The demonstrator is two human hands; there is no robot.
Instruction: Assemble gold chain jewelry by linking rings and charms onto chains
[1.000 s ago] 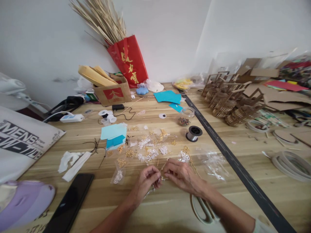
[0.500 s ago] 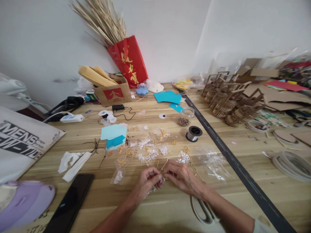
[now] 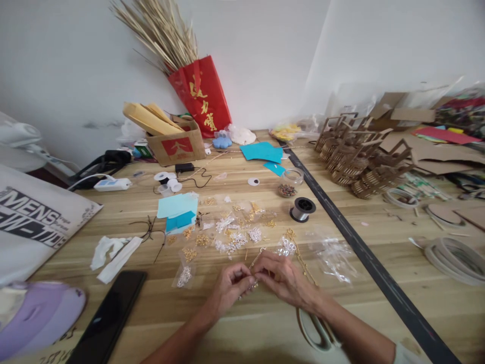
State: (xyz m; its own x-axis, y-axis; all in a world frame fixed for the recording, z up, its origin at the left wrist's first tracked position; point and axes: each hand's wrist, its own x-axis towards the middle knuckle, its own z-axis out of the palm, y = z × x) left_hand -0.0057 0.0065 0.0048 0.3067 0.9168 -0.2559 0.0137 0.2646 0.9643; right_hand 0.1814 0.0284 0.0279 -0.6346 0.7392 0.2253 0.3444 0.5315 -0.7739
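Close together over the near part of the table, my left hand [image 3: 232, 287] and my right hand [image 3: 281, 277] both pinch a thin beaded chain [image 3: 255, 259]. One end of it shows above my fingertips, and shiny beads hang just below them; the part between the fingers is hidden. A gold chain [image 3: 301, 258] lies beside my right hand and runs under the wrist. Pale looped handles [image 3: 316, 331] of a tool stick out beneath my right forearm, its other end covered. Past my fingers lie small piles of silver beads [image 3: 237, 242] and gold beads [image 3: 202, 240].
A wire spool [image 3: 303, 209], a jar of beads [image 3: 287, 190] and clear plastic bags [image 3: 335, 258] lie ahead on the right. To the left are a phone [image 3: 109, 313], white strips [image 3: 120, 259] and blue cards [image 3: 177, 206]. Small wooden baskets [image 3: 359, 156] stand at the back right.
My left hand has shifted slightly right, closer to my right hand. Less of the beaded chain hangs in sight below the fingers. My right hand has barely moved.
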